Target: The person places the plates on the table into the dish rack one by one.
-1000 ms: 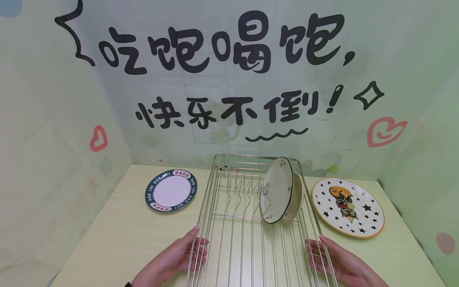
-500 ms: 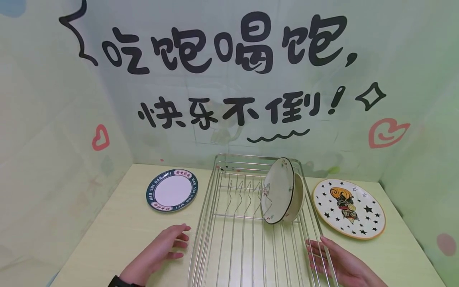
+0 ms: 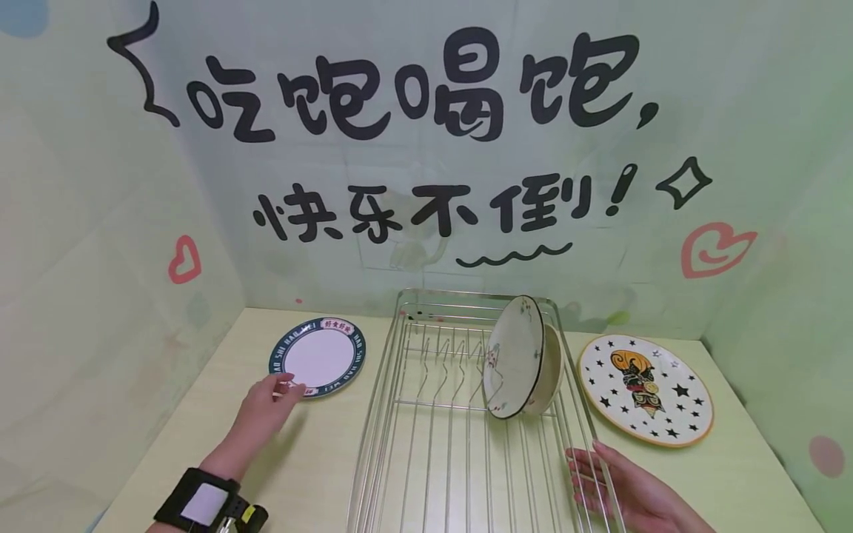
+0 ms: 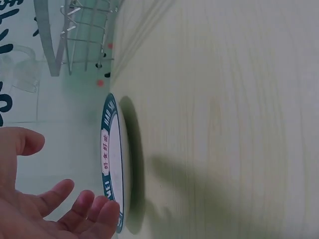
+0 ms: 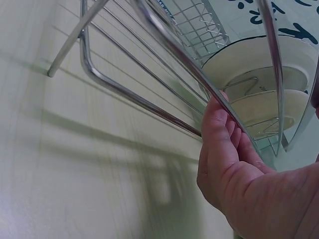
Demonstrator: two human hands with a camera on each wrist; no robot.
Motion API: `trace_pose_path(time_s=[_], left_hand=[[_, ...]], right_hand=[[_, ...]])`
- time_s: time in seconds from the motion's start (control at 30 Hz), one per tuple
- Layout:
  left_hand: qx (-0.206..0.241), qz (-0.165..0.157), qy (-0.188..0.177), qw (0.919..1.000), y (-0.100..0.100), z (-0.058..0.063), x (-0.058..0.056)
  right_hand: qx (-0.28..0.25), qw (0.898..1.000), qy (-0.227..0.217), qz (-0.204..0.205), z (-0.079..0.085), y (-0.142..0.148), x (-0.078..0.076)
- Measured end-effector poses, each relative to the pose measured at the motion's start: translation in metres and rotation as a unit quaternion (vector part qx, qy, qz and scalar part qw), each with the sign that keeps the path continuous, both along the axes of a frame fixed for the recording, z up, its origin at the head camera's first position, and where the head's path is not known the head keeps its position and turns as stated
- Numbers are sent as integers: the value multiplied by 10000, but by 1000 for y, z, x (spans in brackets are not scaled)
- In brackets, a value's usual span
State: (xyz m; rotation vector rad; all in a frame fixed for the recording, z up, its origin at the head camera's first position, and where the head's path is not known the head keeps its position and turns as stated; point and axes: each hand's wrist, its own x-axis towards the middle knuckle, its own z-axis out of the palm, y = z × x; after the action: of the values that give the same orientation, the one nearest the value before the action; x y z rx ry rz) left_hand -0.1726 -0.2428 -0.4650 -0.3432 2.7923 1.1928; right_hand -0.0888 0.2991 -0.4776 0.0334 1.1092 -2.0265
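Note:
My left hand (image 3: 266, 403) reaches over the near edge of a small round plate (image 3: 320, 355) with a blue lettered rim. In the left wrist view its fingers are spread and loosely bent beside the plate (image 4: 114, 154), holding nothing; whether a fingertip touches the rim, I cannot tell. My right hand (image 3: 636, 488) holds the right side of a wire dish rack (image 3: 440, 403), fingers passing inside the rail and thumb outside. In the rack's back right part, a white dark-rimmed bowl (image 3: 513, 363) stands on edge, with a cream bowl (image 3: 552, 370) behind it.
A large white plate (image 3: 646, 392) with black stars and an orange rim lies right of the rack. The wooden table (image 3: 180, 422) ends at a printed cloth backdrop (image 3: 426, 252), which also encloses both sides.
My left hand has let go of the rack's left side and moved left and forward to the blue-rimmed plate. The right hand has stayed at the rack.

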Motion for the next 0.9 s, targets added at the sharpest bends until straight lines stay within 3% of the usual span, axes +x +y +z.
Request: trace_pose_path(time_s=[0.2,0.57,0.9], left_hand=[[-603,-35,471,9971,-11,-1,-19],[-1166,-199,979,9881,-26,-14,-46],[-2110,-610,476,9744,-34,-19,-61]], right_hand=[[-14,10000,87,-13,-2,0,0],[26,9999,115,-29,-4,-1,-1],[50,9999,137,-12,-4,0,-1]])
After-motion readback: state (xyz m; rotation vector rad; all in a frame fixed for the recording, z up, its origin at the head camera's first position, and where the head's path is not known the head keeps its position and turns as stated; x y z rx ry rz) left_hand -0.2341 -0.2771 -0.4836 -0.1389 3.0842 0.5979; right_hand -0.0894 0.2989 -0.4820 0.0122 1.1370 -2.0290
